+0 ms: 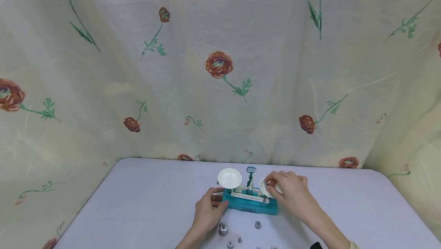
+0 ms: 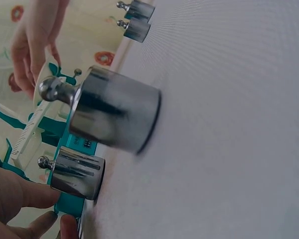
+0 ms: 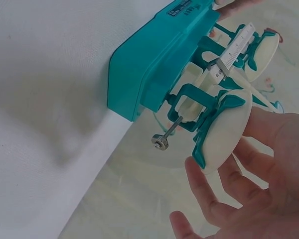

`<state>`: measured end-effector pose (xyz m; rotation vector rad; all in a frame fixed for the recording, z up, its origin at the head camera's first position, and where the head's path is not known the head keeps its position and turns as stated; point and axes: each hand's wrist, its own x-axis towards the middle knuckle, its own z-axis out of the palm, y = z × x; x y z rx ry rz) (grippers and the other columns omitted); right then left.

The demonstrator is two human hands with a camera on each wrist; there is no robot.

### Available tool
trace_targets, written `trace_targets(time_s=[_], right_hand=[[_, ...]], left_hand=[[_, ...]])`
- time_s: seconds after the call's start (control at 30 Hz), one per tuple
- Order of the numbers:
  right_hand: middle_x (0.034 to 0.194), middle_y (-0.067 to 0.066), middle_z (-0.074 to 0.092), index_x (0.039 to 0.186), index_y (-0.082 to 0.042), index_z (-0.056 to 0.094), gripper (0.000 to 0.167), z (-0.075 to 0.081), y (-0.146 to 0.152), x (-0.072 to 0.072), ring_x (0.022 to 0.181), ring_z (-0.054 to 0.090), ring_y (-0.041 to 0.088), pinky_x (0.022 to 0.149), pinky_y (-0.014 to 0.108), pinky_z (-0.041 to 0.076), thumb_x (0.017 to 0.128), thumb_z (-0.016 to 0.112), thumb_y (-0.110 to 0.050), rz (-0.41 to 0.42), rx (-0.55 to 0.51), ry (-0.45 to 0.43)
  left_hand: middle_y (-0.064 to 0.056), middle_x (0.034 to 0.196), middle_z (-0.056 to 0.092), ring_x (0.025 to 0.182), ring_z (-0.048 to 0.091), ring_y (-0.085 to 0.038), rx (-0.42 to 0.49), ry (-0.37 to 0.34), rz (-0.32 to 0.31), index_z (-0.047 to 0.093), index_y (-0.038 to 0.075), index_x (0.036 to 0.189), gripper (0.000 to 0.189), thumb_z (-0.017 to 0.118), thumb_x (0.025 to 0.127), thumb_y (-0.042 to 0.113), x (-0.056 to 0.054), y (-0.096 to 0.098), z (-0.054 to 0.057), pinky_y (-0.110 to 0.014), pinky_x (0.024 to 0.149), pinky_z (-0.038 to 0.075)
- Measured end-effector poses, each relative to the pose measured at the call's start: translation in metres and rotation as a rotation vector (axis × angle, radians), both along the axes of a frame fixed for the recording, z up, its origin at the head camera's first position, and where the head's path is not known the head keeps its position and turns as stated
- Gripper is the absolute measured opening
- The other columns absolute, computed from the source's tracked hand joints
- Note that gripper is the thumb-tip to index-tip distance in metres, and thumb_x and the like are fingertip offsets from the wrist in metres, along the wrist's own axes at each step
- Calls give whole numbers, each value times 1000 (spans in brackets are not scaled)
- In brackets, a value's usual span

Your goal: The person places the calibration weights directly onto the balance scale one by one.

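A teal balance scale (image 1: 251,207) with two white pans stands on the table. My left hand (image 1: 208,212) grips the left end of its base, thumb in front and fingers behind. At the right pan (image 1: 262,189), my right hand (image 1: 293,193) reaches in from above, thumb and index finger pinching a small metal weight (image 1: 267,184). From the right wrist, the pan (image 3: 226,132) hides those fingertips, while the other fingers spread loosely below it. The left pan (image 1: 229,178) holds nothing. Near the left hand stands a large knobbed metal weight (image 1: 223,228).
Several smaller weights stand in front of the scale, among them one to the right (image 1: 257,225) and a tiny one (image 1: 239,240). Two weights look large and close in the left wrist view, one nearer (image 2: 114,112). A floral curtain (image 1: 268,88) hangs behind the table (image 1: 155,199).
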<state>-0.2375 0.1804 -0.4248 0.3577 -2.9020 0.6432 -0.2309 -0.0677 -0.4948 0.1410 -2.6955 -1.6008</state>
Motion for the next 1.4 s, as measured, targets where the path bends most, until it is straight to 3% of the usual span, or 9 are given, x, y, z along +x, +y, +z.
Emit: trace_targets(time_s=[0.63,0.97,1.17,1.4], right_hand=[[95,-9,79,110,-19,78,14,2,5,6,104,63,23,96,66,42,97,81,-22,-8,-6,3],[97,-11,78,111,-22,77,16,9,6,16,109,65,23,99,66,41,96,82,-21,15,-22,88],[94,-13,76,111,-24,77,18,13,5,23,103,68,20,92,58,46,94,84,-22,30,-10,141],[96,-11,76,112,-22,76,17,16,6,24,93,70,11,85,45,53,96,82,-20,58,-25,135]], left_hand=[[-9,113,76,92,69,-13,-15,8,2,67,11,136,43,80,95,13,-1,1,-2,-35,82,62],[-9,113,75,93,69,-13,-12,7,4,67,11,136,42,80,96,13,0,0,-2,-35,82,62],[-9,113,76,92,68,-14,-17,-7,16,67,12,136,42,80,96,12,0,0,-1,-35,82,62],[-10,113,76,93,68,-14,-18,4,5,67,10,137,43,80,96,13,1,-1,1,-36,82,62]])
